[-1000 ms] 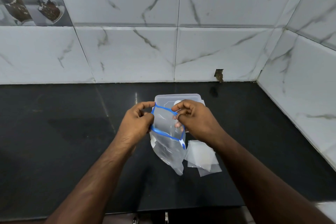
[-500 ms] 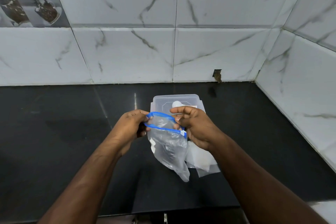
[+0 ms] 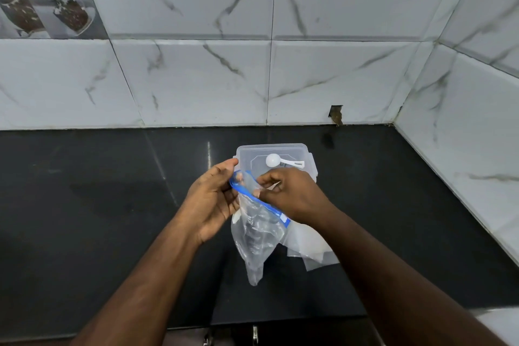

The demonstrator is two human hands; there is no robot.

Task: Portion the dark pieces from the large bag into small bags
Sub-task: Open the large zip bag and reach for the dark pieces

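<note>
Large bag (image 3: 257, 236) hangs between both hands; blue zip runs diagonally, left hand (image 3: 213, 202) fingers and right hand (image 3: 292, 194) fingers pinching it.

I count two hands (image 3: 213, 199) (image 3: 295, 194), one clear bag with a blue strip (image 3: 257, 233), one plastic box (image 3: 276, 157), and one white spoon (image 3: 282, 161). The flat small bags (image 3: 311, 247) overlap, so I cannot count them.

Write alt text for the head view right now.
Both hands hold a clear zip bag by its blue top above a black counter: left hand and right hand pinch the strip. Behind lies a clear lidded container with a white scoop on it.
</note>
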